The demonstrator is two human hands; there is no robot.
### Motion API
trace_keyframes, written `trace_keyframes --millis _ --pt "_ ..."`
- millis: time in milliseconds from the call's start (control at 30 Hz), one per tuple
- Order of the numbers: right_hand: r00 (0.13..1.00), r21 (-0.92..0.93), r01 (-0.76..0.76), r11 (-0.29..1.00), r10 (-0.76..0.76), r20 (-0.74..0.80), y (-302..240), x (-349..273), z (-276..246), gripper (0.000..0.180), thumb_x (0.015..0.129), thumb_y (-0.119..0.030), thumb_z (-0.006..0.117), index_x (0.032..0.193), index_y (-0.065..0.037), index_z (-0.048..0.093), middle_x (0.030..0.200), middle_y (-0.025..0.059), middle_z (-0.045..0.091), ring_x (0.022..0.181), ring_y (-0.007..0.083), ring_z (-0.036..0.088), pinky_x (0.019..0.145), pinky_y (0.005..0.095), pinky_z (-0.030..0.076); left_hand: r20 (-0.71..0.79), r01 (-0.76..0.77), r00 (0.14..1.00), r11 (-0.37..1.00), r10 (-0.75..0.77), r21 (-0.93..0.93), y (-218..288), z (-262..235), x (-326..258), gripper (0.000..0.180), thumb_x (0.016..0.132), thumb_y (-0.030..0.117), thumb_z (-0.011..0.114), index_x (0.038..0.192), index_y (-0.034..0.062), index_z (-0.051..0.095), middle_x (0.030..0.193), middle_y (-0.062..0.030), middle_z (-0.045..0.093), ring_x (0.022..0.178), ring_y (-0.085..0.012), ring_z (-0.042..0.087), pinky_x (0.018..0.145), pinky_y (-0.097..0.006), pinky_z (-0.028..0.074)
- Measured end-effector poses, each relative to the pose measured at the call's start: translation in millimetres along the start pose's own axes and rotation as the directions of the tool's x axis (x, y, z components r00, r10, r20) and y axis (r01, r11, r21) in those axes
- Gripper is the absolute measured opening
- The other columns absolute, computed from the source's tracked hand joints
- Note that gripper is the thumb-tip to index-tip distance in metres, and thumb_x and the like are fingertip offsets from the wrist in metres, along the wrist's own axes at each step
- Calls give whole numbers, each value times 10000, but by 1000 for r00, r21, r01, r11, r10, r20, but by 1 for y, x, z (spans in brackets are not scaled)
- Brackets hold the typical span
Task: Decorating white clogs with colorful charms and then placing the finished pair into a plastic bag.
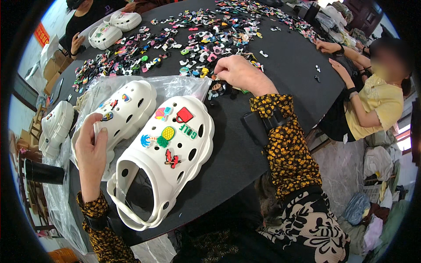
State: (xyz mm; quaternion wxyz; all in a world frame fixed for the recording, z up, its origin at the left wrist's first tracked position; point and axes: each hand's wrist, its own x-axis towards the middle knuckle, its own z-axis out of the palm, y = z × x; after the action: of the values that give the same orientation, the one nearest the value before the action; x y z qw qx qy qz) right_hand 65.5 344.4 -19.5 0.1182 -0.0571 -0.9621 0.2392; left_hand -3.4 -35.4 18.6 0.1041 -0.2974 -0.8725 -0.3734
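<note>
My left hand [93,149] is closed at the opening of a white clog [133,93], thumb and forefinger near a dark oval charm [107,116] on its upper. Nearest me lies another white clog [153,163], its toe pointing away. It carries a pineapple charm [168,133], a red bag charm [184,115], a palm tree charm [150,140], green letters and other small charms. My right hand [245,75] reaches to the near edge of a charm pile [215,39], fingers pinched together and pointing down; what they hold, if anything, is hidden.
A clear plastic bag [175,84] lies under the clogs on the dark table [280,87]. Another white clog [57,125] and a black cylinder [44,171] are at the left. Two clogs [105,37] stand at the far left by a person. Co-workers' hands [340,70] rest at the right edge.
</note>
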Motion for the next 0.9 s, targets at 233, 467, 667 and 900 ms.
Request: trace_keyframes --millis 233,467,667,900 --pt "995 165 -56 985 69 -75 1 3 -4 181 774 -107 627 908 6 673 787 92 678 715 154 630 684 291 493 24 26 999 1000 -26 10 6 -1 0 273 852 9 524 1125 7 542 684 36 389 591 -48 298 520 -222 252" --pt "992 244 -38 969 65 -104 6 6 1 169 733 -114 616 853 -39 706 825 142 678 783 274 652 750 363 503 35 34 999 999 -34 6 5 0 1 270 856 12 523 1125 2 539 698 34 401 596 -47 305 524 -217 259" --pt "995 262 -42 964 64 -76 9 7 -1 181 794 -32 585 951 14 662 846 77 675 740 113 605 696 253 481 26 34 999 999 -35 31 8 1 0 269 854 10 524 1122 1 541 687 42 393 587 -46 298 522 -217 257" --pt "993 420 -61 906 99 -69 9 11 2 200 804 -4 565 989 17 637 893 75 665 742 94 597 697 243 487 16 34 999 999 -34 -28 5 3 2 275 848 5 526 1122 0 546 675 46 383 580 -43 289 519 -217 253"
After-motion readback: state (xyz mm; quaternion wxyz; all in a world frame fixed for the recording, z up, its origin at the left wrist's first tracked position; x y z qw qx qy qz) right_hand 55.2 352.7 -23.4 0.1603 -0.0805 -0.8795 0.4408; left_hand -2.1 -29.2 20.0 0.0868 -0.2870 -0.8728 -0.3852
